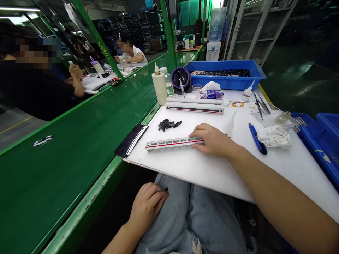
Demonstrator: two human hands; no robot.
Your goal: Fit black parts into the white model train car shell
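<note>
Your right hand (pixel 212 140) lies flat, fingers down on the model train car (pixel 173 143), pressing its right end. The car lies on the white board (pixel 212 169), long axis left-right. Your left hand (pixel 147 206) pinches a small black part (pixel 166 189) over your lap.

Factory assembly line — green conveyor belt (pixel 87 141), seated workers, parts bins (pixel 225 83).

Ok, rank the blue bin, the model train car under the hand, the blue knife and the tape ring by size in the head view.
1. blue bin
2. model train car
3. blue knife
4. tape ring
The bin sits farther away, yet looks largest.
</note>
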